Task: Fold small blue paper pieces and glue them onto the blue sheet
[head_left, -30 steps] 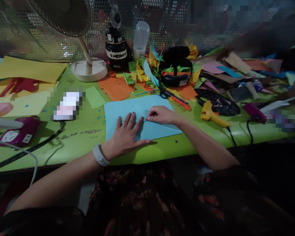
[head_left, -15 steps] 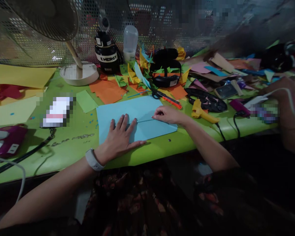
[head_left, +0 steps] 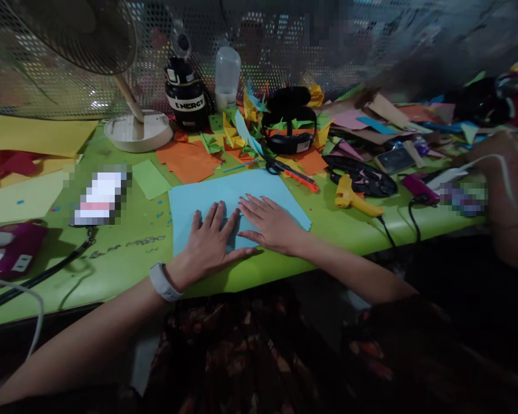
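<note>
Light blue paper (head_left: 224, 187) lies on the green table, near its front edge. My left hand (head_left: 209, 241) rests on the lower left of the paper, fingers spread, its thumb along the near edge. My right hand (head_left: 271, 224) lies palm down on the lower middle of the paper, fingers stretched out and pointing left. Its fingertips come close to my left index finger. Neither hand grips anything. Both palms and part of the paper beneath them are hidden.
Behind the paper are an orange cutter (head_left: 300, 178), scissors (head_left: 271, 165) and coloured paper scraps (head_left: 190, 158). A yellow glue gun (head_left: 349, 198) lies to the right, a phone (head_left: 99, 198) to the left. A fan (head_left: 138, 135) stands at the back. At far right is another person's hand (head_left: 501, 152).
My right hand has gone from a pinch at the paper's right part to lying flat, further left. The raised fold line beside it no longer shows. My left hand stays put.
</note>
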`<state>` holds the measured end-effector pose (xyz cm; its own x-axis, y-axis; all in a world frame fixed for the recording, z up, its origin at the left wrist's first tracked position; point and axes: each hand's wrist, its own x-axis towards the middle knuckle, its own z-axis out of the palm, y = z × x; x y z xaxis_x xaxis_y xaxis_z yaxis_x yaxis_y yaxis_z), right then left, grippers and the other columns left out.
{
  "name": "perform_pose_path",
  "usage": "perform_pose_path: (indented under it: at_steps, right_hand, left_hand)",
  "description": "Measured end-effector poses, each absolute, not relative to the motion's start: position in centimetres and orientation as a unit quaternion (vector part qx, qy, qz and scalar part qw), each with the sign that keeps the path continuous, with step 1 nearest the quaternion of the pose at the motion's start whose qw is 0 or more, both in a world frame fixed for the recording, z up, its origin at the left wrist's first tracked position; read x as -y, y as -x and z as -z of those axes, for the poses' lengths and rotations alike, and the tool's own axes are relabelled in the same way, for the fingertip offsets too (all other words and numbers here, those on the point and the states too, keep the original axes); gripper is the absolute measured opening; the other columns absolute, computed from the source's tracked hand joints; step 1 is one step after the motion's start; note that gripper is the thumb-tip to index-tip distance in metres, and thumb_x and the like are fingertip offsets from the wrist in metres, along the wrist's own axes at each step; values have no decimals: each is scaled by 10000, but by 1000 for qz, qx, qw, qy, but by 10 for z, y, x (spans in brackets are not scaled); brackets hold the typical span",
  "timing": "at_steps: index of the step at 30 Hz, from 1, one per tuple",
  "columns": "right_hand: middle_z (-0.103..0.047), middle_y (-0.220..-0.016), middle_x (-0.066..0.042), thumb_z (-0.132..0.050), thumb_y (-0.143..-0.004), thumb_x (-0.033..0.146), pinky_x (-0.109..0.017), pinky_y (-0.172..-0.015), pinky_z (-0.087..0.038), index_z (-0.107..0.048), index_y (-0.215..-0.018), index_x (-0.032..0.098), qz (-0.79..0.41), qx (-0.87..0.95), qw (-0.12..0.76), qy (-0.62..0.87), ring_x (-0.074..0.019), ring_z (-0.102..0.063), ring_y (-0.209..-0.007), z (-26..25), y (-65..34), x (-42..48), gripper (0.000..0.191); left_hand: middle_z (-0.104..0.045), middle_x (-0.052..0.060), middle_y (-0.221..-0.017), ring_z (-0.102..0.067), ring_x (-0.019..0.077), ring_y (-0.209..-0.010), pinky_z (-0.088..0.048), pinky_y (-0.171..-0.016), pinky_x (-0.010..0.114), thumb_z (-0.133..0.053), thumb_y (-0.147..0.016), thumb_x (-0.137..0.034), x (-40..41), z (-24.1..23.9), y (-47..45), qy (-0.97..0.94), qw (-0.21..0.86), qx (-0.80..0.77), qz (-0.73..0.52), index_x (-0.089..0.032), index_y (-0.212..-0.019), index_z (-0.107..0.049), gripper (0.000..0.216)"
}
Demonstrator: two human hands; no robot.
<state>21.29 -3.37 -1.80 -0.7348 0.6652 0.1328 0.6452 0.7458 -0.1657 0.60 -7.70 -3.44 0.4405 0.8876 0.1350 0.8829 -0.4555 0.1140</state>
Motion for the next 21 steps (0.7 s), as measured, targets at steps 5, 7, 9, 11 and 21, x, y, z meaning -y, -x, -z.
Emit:
perform_pose_path:
  at_steps: [5, 7, 9, 11, 21]
  right_hand:
    - [-223, -1628, -128, -208, -963, 674, -482, -1237, -148, -249, -1566, 113, -40, 930, 27, 364, -272, -153, -1527, 27, -215, 28, 825]
    - [-217, -1629, -124, -198, -963, 673, -488, -1236, -149, -248, -1567, 118, -41, 930, 19, 365, -271, -154, -1527, 27, -216, 28, 821]
    - [-228, -1627, -122, -196, -962, 676, -498, -1231, -158, -251, -1567, 126, -42, 930, 23, 366, -273, -163, -1525, 27, -217, 28, 820]
    - [-246, -1622, -126, -191, -955, 690, -507, -1226, -166, -258, -1565, 131, -43, 930, 35, 364, -277, -180, -1521, 29, -217, 28, 830]
    - [-244, -1619, -137, -221, -954, 694, -547, -1210, -181, -280, -1557, 146, -28, 936, 28, 349, -290, -212, -1512, 30, -218, 28, 817]
  left_hand:
    - [-253, 253, -1596, -230, 435, -1477, -162, -1137, 688, -316, -818, -836, 78, 37, -6, -848, 10, -520, -98, -192, -1542, -284, 970]
    - [-247, 262, -1596, -228, 435, -1478, -164, -1134, 691, -294, -821, -837, 78, 36, -7, -847, 11, -523, -93, -177, -1543, -284, 978]
    - [-241, 272, -1594, -227, 438, -1477, -163, -1129, 699, -275, -823, -840, 79, 35, -8, -847, 10, -524, -90, -163, -1544, -285, 989]
    - [-242, 278, -1591, -233, 448, -1472, -163, -1122, 707, -266, -820, -844, 80, 34, -9, -845, 8, -527, -93, -157, -1544, -291, 998]
    - [-302, 328, -1542, -263, 423, -1468, -119, -1176, 648, -122, -806, -859, 79, 30, -20, -850, -23, -521, -83, 14, -1483, -367, 1132]
